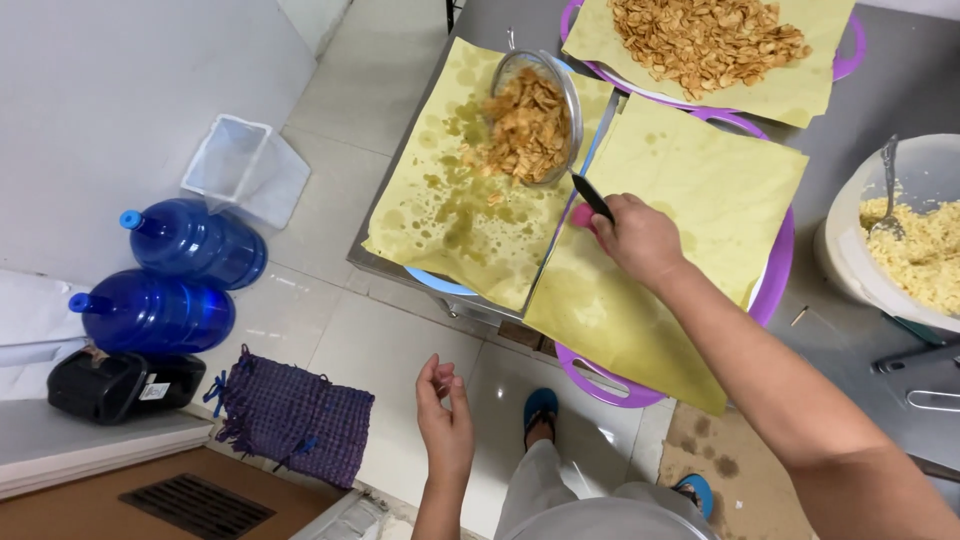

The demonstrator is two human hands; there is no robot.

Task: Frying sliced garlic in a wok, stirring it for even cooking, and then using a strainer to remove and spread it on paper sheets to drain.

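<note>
The left hand (445, 420) hung free, its grip loosely curled around nothing. The wire strainer (535, 115), its handle clasped by the right hand (638, 238), tipped fried chips (525, 125) onto oil-spotted paper (450, 200); the neighbouring sheet (690, 190) lay bare, another tray (700, 40) already filled.

Tilted wire strainer (535, 115) of fried chips

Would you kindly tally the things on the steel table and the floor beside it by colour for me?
Yellow oil-stained paper sheets: 3
Round purple plastic trays: 2
Big blue plastic water bottles: 2
White plastic bucket of yellow mash: 1
Total: 8
</note>
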